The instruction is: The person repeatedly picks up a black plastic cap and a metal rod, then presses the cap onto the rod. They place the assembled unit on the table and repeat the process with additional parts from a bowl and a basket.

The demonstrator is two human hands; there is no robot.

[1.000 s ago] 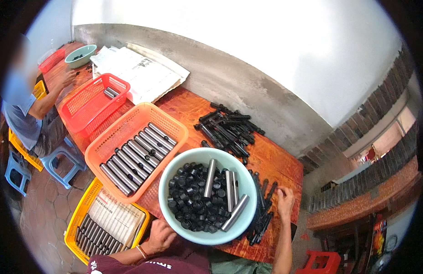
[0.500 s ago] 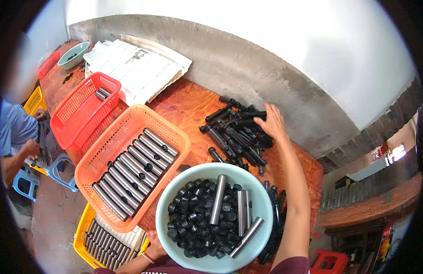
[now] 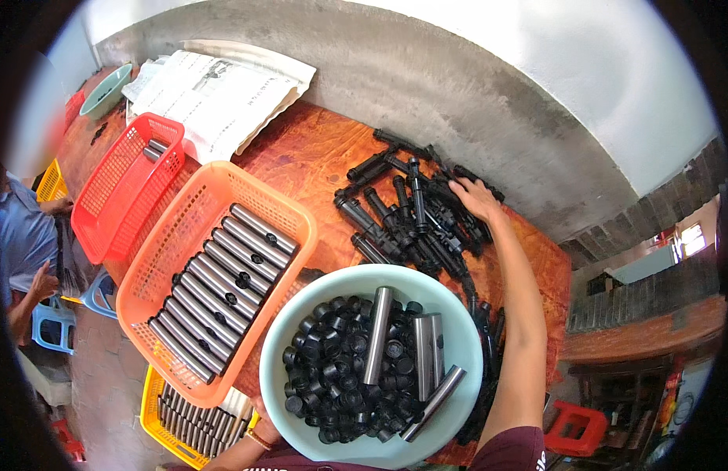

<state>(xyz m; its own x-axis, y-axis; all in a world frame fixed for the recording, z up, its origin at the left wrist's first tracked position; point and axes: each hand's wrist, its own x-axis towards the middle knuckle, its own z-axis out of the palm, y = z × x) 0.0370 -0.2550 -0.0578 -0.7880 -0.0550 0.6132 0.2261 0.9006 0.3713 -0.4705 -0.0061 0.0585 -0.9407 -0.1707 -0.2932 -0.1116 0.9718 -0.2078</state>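
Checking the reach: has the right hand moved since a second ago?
Yes. The right hand went from the table's near edge, right of the bowl, out onto the black parts pile.

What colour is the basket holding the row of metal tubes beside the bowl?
Orange; the orange basket shows best in the head view, left of the pale green bowl.

Glossy metal tubes (image 3: 377, 335), matt black plastic caps (image 3: 332, 377), varnished wooden table (image 3: 317, 157).
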